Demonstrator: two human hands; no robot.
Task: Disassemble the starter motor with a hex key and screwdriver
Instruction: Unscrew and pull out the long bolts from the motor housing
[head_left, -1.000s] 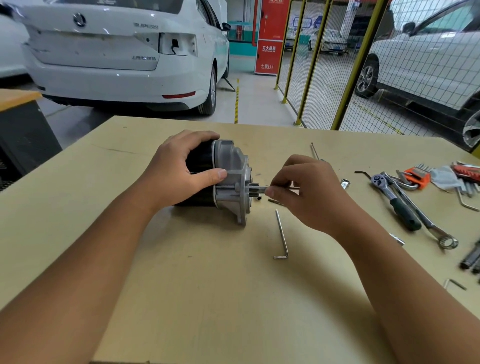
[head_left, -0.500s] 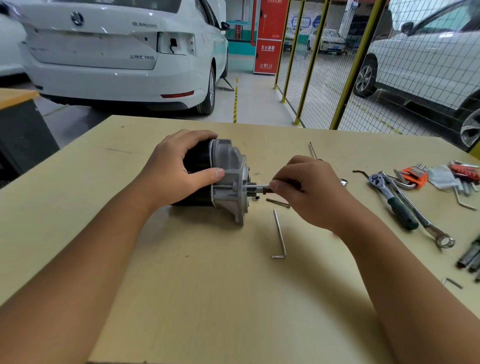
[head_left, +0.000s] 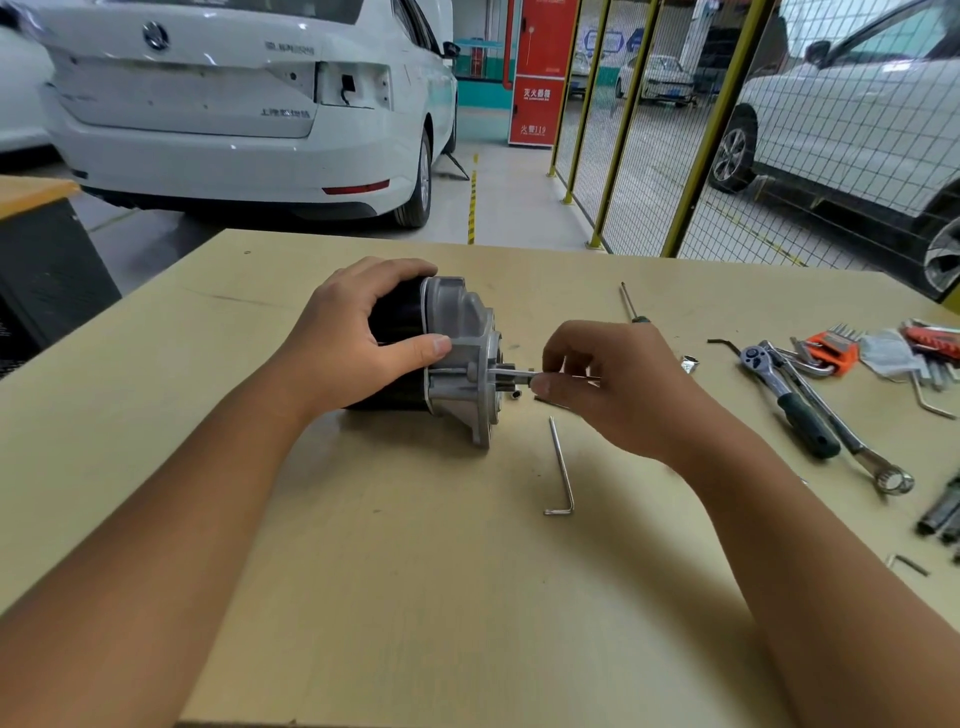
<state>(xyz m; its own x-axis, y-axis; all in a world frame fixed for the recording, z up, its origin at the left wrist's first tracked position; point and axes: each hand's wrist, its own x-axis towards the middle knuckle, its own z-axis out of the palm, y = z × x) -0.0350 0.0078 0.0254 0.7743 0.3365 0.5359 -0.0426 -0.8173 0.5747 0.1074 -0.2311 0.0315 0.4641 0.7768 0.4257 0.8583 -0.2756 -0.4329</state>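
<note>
Two hands | left hand (head_left: 358, 332) grips starter motor (head_left: 457, 358) | right hand (head_left: 618, 384) pinches hex key (head_left: 519, 372)

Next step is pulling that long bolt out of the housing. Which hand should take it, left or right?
Right. The right hand already pinches the bolt where it sticks out of the silver end housing. The left hand grips the motor's black body, so it is probably best left bracing.

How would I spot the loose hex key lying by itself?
Find the starter motor on the tan table. Just right of its silver end, nearer you, lies a thin L-shaped hex key, alone, apart from the tool pile.
</note>
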